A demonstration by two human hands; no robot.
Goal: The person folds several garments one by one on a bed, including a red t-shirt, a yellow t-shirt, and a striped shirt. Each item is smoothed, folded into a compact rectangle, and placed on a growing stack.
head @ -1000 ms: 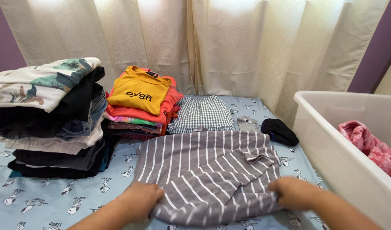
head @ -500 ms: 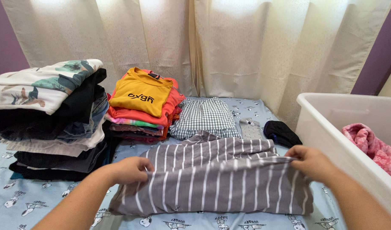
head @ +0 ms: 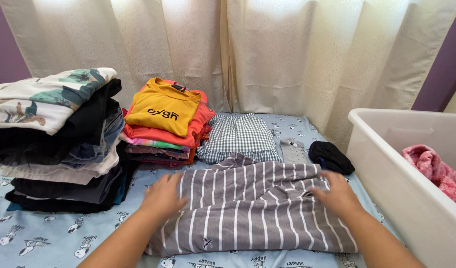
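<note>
Shirt [head: 247, 208] now folded over, beside the bin [head: 386, 168] | my left hand [head: 163, 196] and right hand [head: 334, 193] lie flat, open, pressing it, holding nothing

Single head cam, worn by the person, tilted down and forward across a bed. Both forearms enter from the bottom edge; left hand [head: 164, 196] and right hand [head: 335, 195] sit low centre, pressed flat on the striped shirt [head: 247, 213] — that's the nearest thing in frame. Beyond the hands: checked shorts [head: 238, 134], then curtain [head: 267, 54] closing off the far end. Left of the left hand, two stacks of folded clothes [head: 54, 144]. Right of the right hand, a white bin [head: 386, 164], cut by the frame edge. Close range, wide lens — no second view to overlap.
</note>
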